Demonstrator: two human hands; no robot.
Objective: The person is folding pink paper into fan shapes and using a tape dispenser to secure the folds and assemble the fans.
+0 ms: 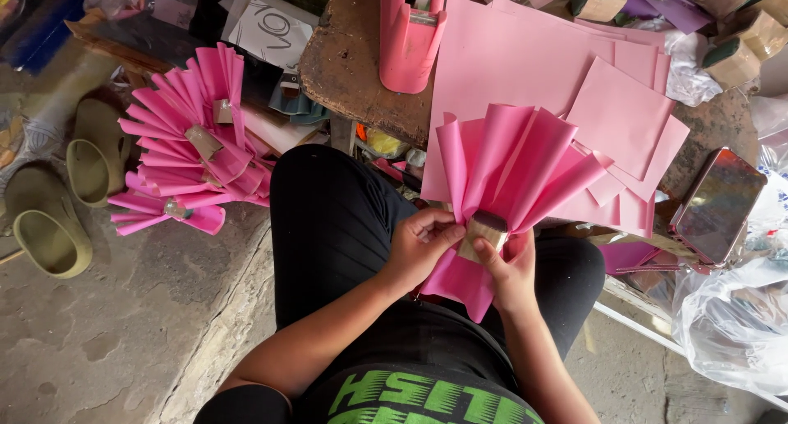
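A: State the position of the pink paper fan (pixel 513 165).

B: It sits over the person's lap, directly in front of the wooden table (pixel 361 79). Its pleats spread upward toward the table and gather to a narrow neck at the bottom.

A: Condition of the left hand (pixel 420 245)?

B: Fingers are closed on the gathered neck of the fan from the left side, pinching the folds together.

A: And the right hand (pixel 510 264)?

B: It grips the neck from the right. The thumb presses a strip of brown tape (pixel 483 231) against the folds; the remaining fingers wrap behind the paper. Both hands touch the fan and lie just beside each other.

A: Items on the table?

B: A stack of flat pink sheets (pixel 533 63) lies on the table behind the fan. A pink tape dispenser (pixel 408 38) stands left of that stack. A phone (pixel 718 204) lies at the table's right edge, screen up.

A: Items off the table?

B: A pile of finished pink fans (pixel 193 145), each bound with brown tape, lies on the floor left of the table. A pair of green sandals (pixel 70 190) lies farther left. A clear plastic bag (pixel 730 317) lies below the table's right edge.
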